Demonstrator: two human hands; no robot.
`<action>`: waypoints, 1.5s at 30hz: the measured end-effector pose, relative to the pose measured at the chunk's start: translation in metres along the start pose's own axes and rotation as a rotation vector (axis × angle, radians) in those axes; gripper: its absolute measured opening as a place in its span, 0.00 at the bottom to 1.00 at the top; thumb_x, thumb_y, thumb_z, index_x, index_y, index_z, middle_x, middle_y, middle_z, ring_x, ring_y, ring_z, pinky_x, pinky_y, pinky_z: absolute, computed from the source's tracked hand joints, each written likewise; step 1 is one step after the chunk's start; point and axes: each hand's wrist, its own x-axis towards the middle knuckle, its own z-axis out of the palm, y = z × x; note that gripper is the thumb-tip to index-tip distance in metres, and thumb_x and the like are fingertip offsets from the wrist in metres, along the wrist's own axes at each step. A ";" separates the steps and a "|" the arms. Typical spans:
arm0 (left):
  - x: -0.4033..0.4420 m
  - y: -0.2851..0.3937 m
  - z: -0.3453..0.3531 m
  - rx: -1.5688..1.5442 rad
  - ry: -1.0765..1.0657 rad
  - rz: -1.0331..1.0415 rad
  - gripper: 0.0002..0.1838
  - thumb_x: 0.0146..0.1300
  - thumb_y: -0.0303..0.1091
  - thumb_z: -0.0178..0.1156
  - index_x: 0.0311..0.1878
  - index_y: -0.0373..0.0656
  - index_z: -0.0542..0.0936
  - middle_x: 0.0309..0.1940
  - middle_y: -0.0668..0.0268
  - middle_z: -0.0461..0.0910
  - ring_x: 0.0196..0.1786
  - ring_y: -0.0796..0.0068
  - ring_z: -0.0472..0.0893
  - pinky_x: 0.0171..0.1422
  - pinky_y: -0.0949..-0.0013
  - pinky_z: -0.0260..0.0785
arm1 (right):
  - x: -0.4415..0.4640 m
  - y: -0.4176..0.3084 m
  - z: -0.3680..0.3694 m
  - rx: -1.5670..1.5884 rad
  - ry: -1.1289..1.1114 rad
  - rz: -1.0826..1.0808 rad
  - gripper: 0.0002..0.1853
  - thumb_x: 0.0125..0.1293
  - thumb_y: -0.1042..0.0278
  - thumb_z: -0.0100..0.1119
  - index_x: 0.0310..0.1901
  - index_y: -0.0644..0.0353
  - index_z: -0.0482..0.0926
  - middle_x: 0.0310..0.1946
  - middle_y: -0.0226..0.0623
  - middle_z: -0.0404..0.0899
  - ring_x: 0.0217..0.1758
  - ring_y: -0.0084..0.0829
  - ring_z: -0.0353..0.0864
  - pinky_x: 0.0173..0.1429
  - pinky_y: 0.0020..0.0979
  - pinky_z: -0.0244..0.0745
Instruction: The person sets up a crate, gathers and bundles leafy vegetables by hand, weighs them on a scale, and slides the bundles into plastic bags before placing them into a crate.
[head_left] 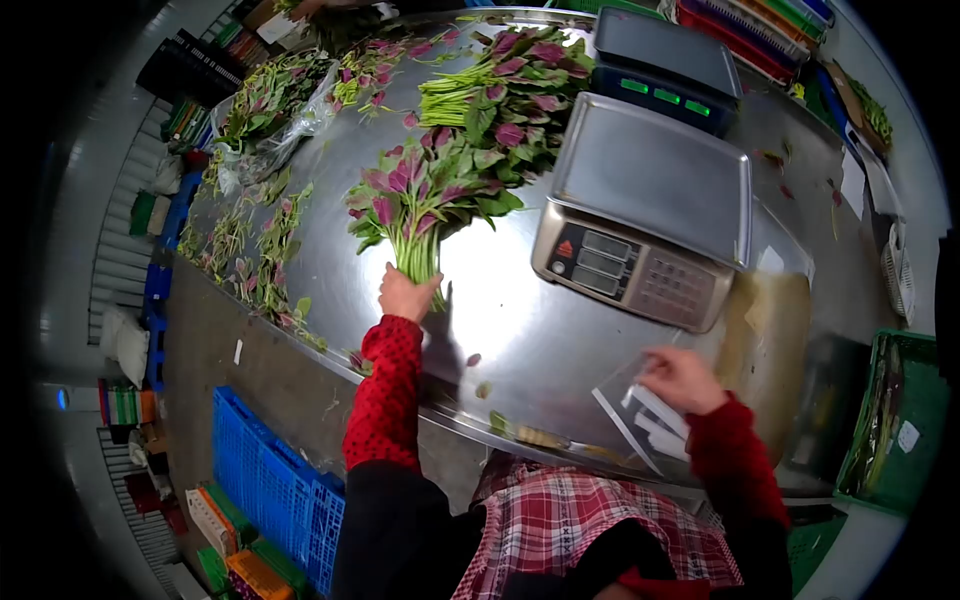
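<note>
A bunch of red and green leafy stems (415, 215) stands out over the metal table, with my left hand (408, 295) wrapped round its pale green stalks. Its leaves point away from me. Near the table's front edge, my right hand (680, 380) has its fingers pinched together over white strips (660, 425); something thin and pale at the fingertips is too blurred to make out. More bunches (515, 95) lie behind the held one. A scale (655, 170) with a metal plate sits to their right.
A second scale (665, 55) with lit green digits stands at the back. Loose leaves and a plastic bag (318, 110) lie on the table's left. A knife-like tool (545, 438) rests by the front edge. Green crate (885, 420) at right; blue crates (265, 470) on the floor.
</note>
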 end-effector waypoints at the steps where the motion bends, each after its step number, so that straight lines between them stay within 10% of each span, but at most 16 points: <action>1: 0.008 -0.001 0.002 0.043 -0.091 0.029 0.39 0.40 0.48 0.76 0.50 0.30 0.71 0.45 0.44 0.78 0.47 0.45 0.79 0.55 0.50 0.73 | 0.021 -0.023 0.028 0.053 -0.070 0.000 0.27 0.57 0.60 0.71 0.54 0.67 0.78 0.35 0.43 0.84 0.35 0.33 0.85 0.42 0.32 0.80; 9: 0.047 -0.016 0.016 -0.069 -0.115 -0.070 0.18 0.48 0.33 0.65 0.39 0.32 0.74 0.33 0.44 0.82 0.41 0.42 0.83 0.48 0.50 0.75 | 0.244 -0.123 0.227 0.423 -0.055 -0.093 0.41 0.64 0.46 0.63 0.62 0.81 0.65 0.51 0.58 0.78 0.53 0.40 0.81 0.56 0.33 0.76; 15: 0.025 -0.056 0.010 -0.530 -0.240 0.045 0.26 0.44 0.43 0.70 0.41 0.31 0.78 0.35 0.42 0.82 0.41 0.42 0.82 0.46 0.51 0.74 | 0.305 -0.179 0.288 0.971 -0.246 0.154 0.21 0.66 0.56 0.65 0.47 0.69 0.78 0.35 0.33 0.80 0.38 0.24 0.79 0.42 0.28 0.73; 17: 0.019 -0.046 -0.033 -0.167 -0.444 0.127 0.28 0.45 0.44 0.71 0.45 0.32 0.78 0.36 0.45 0.82 0.41 0.44 0.82 0.46 0.52 0.74 | 0.299 -0.192 0.284 0.719 -0.213 0.345 0.16 0.62 0.64 0.68 0.44 0.67 0.80 0.34 0.32 0.80 0.36 0.24 0.79 0.41 0.27 0.73; 21: 0.003 -0.048 -0.101 -0.570 -0.342 0.420 0.32 0.54 0.43 0.67 0.59 0.32 0.74 0.48 0.51 0.74 0.50 0.54 0.76 0.54 0.60 0.71 | 0.271 -0.235 0.241 0.976 -0.064 -0.085 0.12 0.55 0.72 0.69 0.37 0.72 0.81 0.29 0.37 0.81 0.31 0.27 0.79 0.39 0.30 0.74; 28: -0.087 -0.049 -0.057 -0.900 -0.114 0.327 0.30 0.75 0.45 0.39 0.69 0.28 0.63 0.68 0.42 0.60 0.70 0.46 0.63 0.74 0.55 0.51 | 0.226 -0.208 0.253 1.317 -0.116 0.330 0.11 0.58 0.77 0.60 0.43 0.67 0.75 0.35 0.40 0.79 0.35 0.32 0.82 0.41 0.35 0.80; 35: -0.095 -0.076 -0.050 -1.109 -0.065 0.127 0.42 0.73 0.64 0.32 0.70 0.31 0.60 0.69 0.48 0.63 0.69 0.55 0.66 0.74 0.56 0.54 | 0.231 -0.231 0.215 1.476 -0.139 0.330 0.06 0.59 0.76 0.61 0.35 0.71 0.79 0.29 0.40 0.80 0.33 0.31 0.83 0.42 0.31 0.82; 45: -0.101 -0.046 -0.063 -0.996 0.100 0.279 0.37 0.75 0.57 0.33 0.70 0.29 0.60 0.68 0.46 0.64 0.69 0.54 0.67 0.74 0.56 0.56 | 0.205 -0.223 0.236 1.463 -0.175 0.271 0.18 0.57 0.76 0.62 0.50 0.66 0.73 0.38 0.37 0.78 0.42 0.31 0.81 0.48 0.34 0.79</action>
